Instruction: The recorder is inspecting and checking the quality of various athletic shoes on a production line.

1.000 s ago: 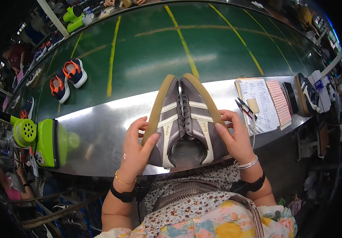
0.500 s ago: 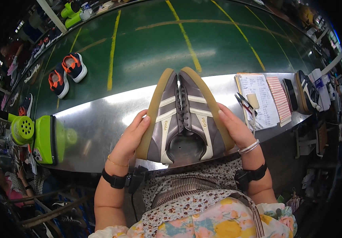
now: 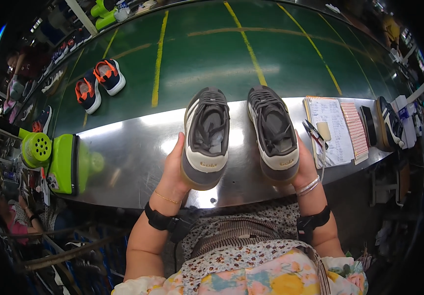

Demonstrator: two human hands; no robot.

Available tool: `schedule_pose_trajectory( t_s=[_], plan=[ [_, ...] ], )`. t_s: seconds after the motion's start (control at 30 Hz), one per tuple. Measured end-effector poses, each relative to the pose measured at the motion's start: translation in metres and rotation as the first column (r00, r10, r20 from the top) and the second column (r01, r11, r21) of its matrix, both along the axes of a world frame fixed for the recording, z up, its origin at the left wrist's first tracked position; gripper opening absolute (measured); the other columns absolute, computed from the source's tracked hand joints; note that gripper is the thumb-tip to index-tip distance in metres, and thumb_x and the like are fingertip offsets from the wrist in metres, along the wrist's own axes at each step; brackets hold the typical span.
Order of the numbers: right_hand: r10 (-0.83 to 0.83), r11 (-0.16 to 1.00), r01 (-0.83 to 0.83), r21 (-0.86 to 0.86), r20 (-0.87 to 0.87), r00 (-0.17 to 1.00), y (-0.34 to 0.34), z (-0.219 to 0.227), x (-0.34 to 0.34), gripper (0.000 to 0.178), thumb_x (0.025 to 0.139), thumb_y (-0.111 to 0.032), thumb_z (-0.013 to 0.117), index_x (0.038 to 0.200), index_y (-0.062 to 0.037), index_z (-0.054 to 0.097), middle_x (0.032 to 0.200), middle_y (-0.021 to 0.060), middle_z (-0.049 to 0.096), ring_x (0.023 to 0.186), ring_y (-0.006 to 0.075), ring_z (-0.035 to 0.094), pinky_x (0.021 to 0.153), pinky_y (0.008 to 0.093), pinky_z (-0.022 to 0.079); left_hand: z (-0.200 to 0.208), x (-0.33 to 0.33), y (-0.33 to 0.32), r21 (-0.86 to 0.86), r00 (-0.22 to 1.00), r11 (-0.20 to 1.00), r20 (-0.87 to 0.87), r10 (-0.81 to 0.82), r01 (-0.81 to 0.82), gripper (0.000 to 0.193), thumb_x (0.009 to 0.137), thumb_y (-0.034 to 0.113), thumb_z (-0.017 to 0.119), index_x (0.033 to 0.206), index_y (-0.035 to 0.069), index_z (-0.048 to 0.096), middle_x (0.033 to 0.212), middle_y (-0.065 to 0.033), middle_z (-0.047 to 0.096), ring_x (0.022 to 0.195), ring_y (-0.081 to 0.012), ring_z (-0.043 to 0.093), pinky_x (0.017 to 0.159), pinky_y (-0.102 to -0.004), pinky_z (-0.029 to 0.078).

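A pair of grey sneakers with white panels is held up over the metal tabletop, heels toward me and openings facing up. Around the outer side and sole of the left sneaker (image 3: 205,162) my left hand (image 3: 174,167) is closed. My right hand (image 3: 306,164) grips the right sneaker (image 3: 279,161) the same way. A gap separates the two shoes, and their toes point away. Dark laces run across both tongues. Most of my fingers are hidden under the shoes.
Navy-and-orange sneakers (image 3: 88,93) stand on the green conveyor (image 3: 207,54). A bright green machine (image 3: 63,164) is at left. Toward the right lie thread snips (image 3: 315,133), a notebook (image 3: 335,130), a red-patterned sheet (image 3: 354,130), a phone (image 3: 368,125) and a dark sneaker (image 3: 390,125).
Both sneakers have turned from lying side-up with soles outward to upright with openings showing. My hands have moved them apart from each other. The whole view has shifted slightly.
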State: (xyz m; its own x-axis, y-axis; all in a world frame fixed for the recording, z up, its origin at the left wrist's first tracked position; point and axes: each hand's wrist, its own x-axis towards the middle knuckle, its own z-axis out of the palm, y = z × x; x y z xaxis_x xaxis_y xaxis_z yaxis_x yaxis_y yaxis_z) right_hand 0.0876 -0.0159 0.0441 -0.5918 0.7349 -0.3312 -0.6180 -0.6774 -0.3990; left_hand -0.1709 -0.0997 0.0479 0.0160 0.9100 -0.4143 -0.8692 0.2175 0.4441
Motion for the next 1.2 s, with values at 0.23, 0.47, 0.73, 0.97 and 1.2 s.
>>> schedule_pose_trajectory(
  t_s=[0.23, 0.47, 0.73, 0.97, 1.2],
  plan=[
    [-0.072, 0.990, 0.067, -0.122, -0.032, 0.997, -0.009, 0.001, -0.033, 0.046, 0.095, -0.027, 0.032, 0.126, 0.0049, 0.042, 0.117, 0.0259, 0.053, 0.105, 0.0351, 0.056, 0.090, 0.0445, 0.047, 0.004, 0.021, 0.016, -0.013, 0.964, 0.997, 0.255, 0.081, -0.080, 0.043, 0.093, 0.025, 0.032, 0.118, -0.006, 0.049, 0.110, -0.0273, 0.056, 0.100, -0.0356, 0.058, 0.088, -0.0448, 0.049],
    [-0.040, 0.990, 0.019, -0.139, -0.149, 0.988, -0.014, 0.016, -0.045, 0.047, 0.096, -0.031, 0.033, 0.125, 0.0038, 0.044, 0.119, 0.0234, 0.053, 0.106, 0.0336, 0.056, 0.093, 0.0439, 0.046, 0.006, 0.029, 0.015, 0.037, 0.955, 0.996, 0.290, 0.062, -0.076, 0.040, 0.092, 0.024, 0.035, 0.115, -0.005, 0.051, 0.111, -0.0228, 0.057, 0.100, -0.0341, 0.057, 0.089, -0.0448, 0.047],
    [-0.032, 0.995, 0.027, -0.093, -0.052, 0.998, -0.016, 0.018, -0.054, 0.056, 0.097, -0.046, 0.024, 0.126, -0.0005, 0.043, 0.124, 0.0173, 0.052, 0.113, 0.0300, 0.052, 0.098, 0.0425, 0.042, -0.009, 0.019, 0.007, 0.284, 0.887, 0.958, 0.451, -0.099, -0.038, 0.053, 0.097, 0.042, 0.027, 0.124, 0.000, 0.045, 0.125, -0.0188, 0.050, 0.113, -0.0332, 0.051, 0.099, -0.0440, 0.039],
    [-0.076, 0.993, 0.087, -0.085, 0.125, 0.989, -0.018, 0.024, -0.057, 0.051, 0.098, -0.042, 0.026, 0.124, -0.0031, 0.045, 0.121, 0.0140, 0.054, 0.108, 0.0263, 0.055, 0.094, 0.0404, 0.044, -0.004, 0.019, 0.005, 0.020, 0.986, 0.990, 0.096, 0.134, -0.136, 0.035, 0.096, 0.030, 0.037, 0.114, 0.003, 0.053, 0.111, -0.0134, 0.060, 0.099, -0.0260, 0.059, 0.089, -0.0401, 0.047],
    [-0.048, 0.996, 0.050, -0.074, 0.018, 0.999, -0.019, 0.020, -0.060, 0.051, 0.098, -0.042, 0.026, 0.125, -0.0029, 0.043, 0.120, 0.0137, 0.054, 0.108, 0.0259, 0.055, 0.095, 0.0402, 0.044, -0.006, 0.014, 0.003, -0.032, 0.984, 0.984, -0.009, 0.177, -0.177, 0.029, 0.094, 0.024, 0.041, 0.111, 0.003, 0.053, 0.107, -0.0123, 0.061, 0.096, -0.0245, 0.060, 0.086, -0.0381, 0.049]
  ],
)
